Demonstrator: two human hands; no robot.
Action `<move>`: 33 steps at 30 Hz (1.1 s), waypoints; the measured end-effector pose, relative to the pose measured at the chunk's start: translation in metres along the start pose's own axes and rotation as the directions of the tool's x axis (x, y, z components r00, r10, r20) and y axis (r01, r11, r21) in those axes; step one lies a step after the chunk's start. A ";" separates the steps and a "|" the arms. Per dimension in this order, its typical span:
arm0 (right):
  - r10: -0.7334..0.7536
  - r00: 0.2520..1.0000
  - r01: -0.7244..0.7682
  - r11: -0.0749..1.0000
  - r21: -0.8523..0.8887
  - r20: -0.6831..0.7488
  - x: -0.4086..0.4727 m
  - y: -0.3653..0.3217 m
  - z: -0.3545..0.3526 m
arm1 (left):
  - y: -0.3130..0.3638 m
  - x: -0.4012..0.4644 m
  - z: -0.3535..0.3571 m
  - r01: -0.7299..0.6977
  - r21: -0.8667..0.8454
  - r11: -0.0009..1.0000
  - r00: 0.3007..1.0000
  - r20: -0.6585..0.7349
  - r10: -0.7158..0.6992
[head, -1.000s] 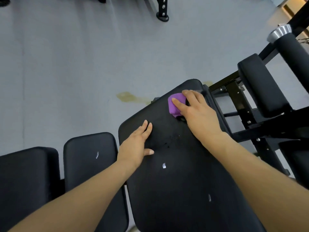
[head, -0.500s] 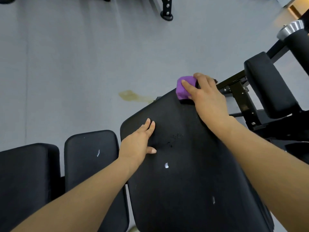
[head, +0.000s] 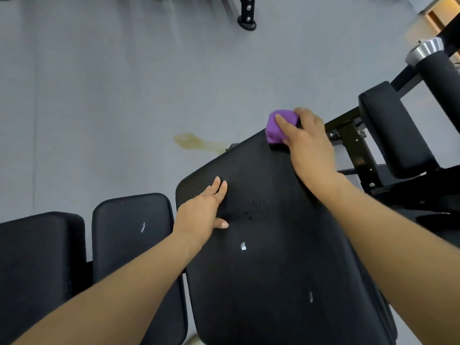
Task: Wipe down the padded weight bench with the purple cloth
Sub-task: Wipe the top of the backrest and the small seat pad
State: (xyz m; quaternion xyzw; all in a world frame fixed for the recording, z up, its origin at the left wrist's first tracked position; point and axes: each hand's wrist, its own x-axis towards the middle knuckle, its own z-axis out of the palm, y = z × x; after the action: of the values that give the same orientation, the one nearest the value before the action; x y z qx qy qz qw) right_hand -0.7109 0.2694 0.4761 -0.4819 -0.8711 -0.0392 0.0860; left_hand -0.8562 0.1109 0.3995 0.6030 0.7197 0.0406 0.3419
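The black padded bench [head: 273, 270] fills the lower middle of the head view, its pad scuffed with small white nicks and dark specks. At the pad's far top edge, my right hand [head: 307, 143] grips the bunched purple cloth [head: 275, 129] and holds it against the pad. My left hand [head: 204, 210] lies flat on the pad's left side, fingers straight and thumb out.
Two smaller black pads [head: 129, 245] [head: 34, 265] sit to the left. A black metal frame [head: 353, 145] with another pad [head: 395, 130] and a chrome-capped roller [head: 438, 68] stands at right. The grey floor [head: 124, 83] has a yellowish stain [head: 191, 141]. A machine foot [head: 246, 21] is at the top.
My right hand has slid the purple cloth up the pad to its far top edge. My left hand has stayed flat in the same place.
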 end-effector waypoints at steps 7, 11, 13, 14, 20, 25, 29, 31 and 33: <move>-0.193 0.980 0.198 0.973 -0.121 0.053 -0.078 -0.012 -0.008 | -0.002 0.000 0.001 0.000 0.045 0.999 0.999 -0.040 0.002; -0.292 0.930 0.331 0.929 -0.164 0.223 -0.123 -0.016 -0.013 | -0.002 0.001 0.002 -0.009 0.050 0.999 0.999 -0.037 0.011; -0.353 0.906 0.401 0.892 -0.209 0.234 -0.104 -0.011 -0.016 | -0.002 0.002 0.003 -0.014 0.061 0.998 0.998 -0.054 0.017; -0.360 0.904 0.410 0.882 -0.232 0.231 -0.091 -0.010 -0.015 | -0.003 0.003 0.004 -0.018 0.063 0.998 0.998 -0.058 0.022; -0.169 0.975 0.202 0.946 -0.255 0.144 -0.020 -0.041 0.015 | -0.008 0.004 0.009 -0.039 0.090 0.995 0.997 -0.067 0.046; -0.271 0.961 0.276 0.941 -0.194 0.054 -0.089 -0.040 0.010 | -0.006 0.002 0.005 -0.019 0.083 0.996 0.998 -0.052 0.023; -0.327 0.924 0.361 0.916 -0.172 0.197 -0.118 -0.036 0.001 | -0.002 0.001 0.002 -0.003 0.074 0.997 0.999 -0.037 0.006; -0.323 0.922 0.366 0.907 -0.209 0.212 -0.094 -0.033 0.003 | -0.002 0.001 0.002 -0.010 0.099 0.995 0.999 -0.043 0.015; -0.279 0.946 0.315 0.915 -0.252 0.166 -0.062 -0.037 0.009 | -0.003 -0.001 0.003 -0.020 0.135 0.991 0.997 -0.068 0.029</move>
State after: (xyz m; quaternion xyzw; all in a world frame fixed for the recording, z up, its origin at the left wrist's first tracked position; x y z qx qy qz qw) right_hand -0.7105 0.1997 0.4563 -0.3525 -0.9239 -0.1420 -0.0440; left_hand -0.8567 0.1083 0.3962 0.6315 0.7248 0.0173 0.2749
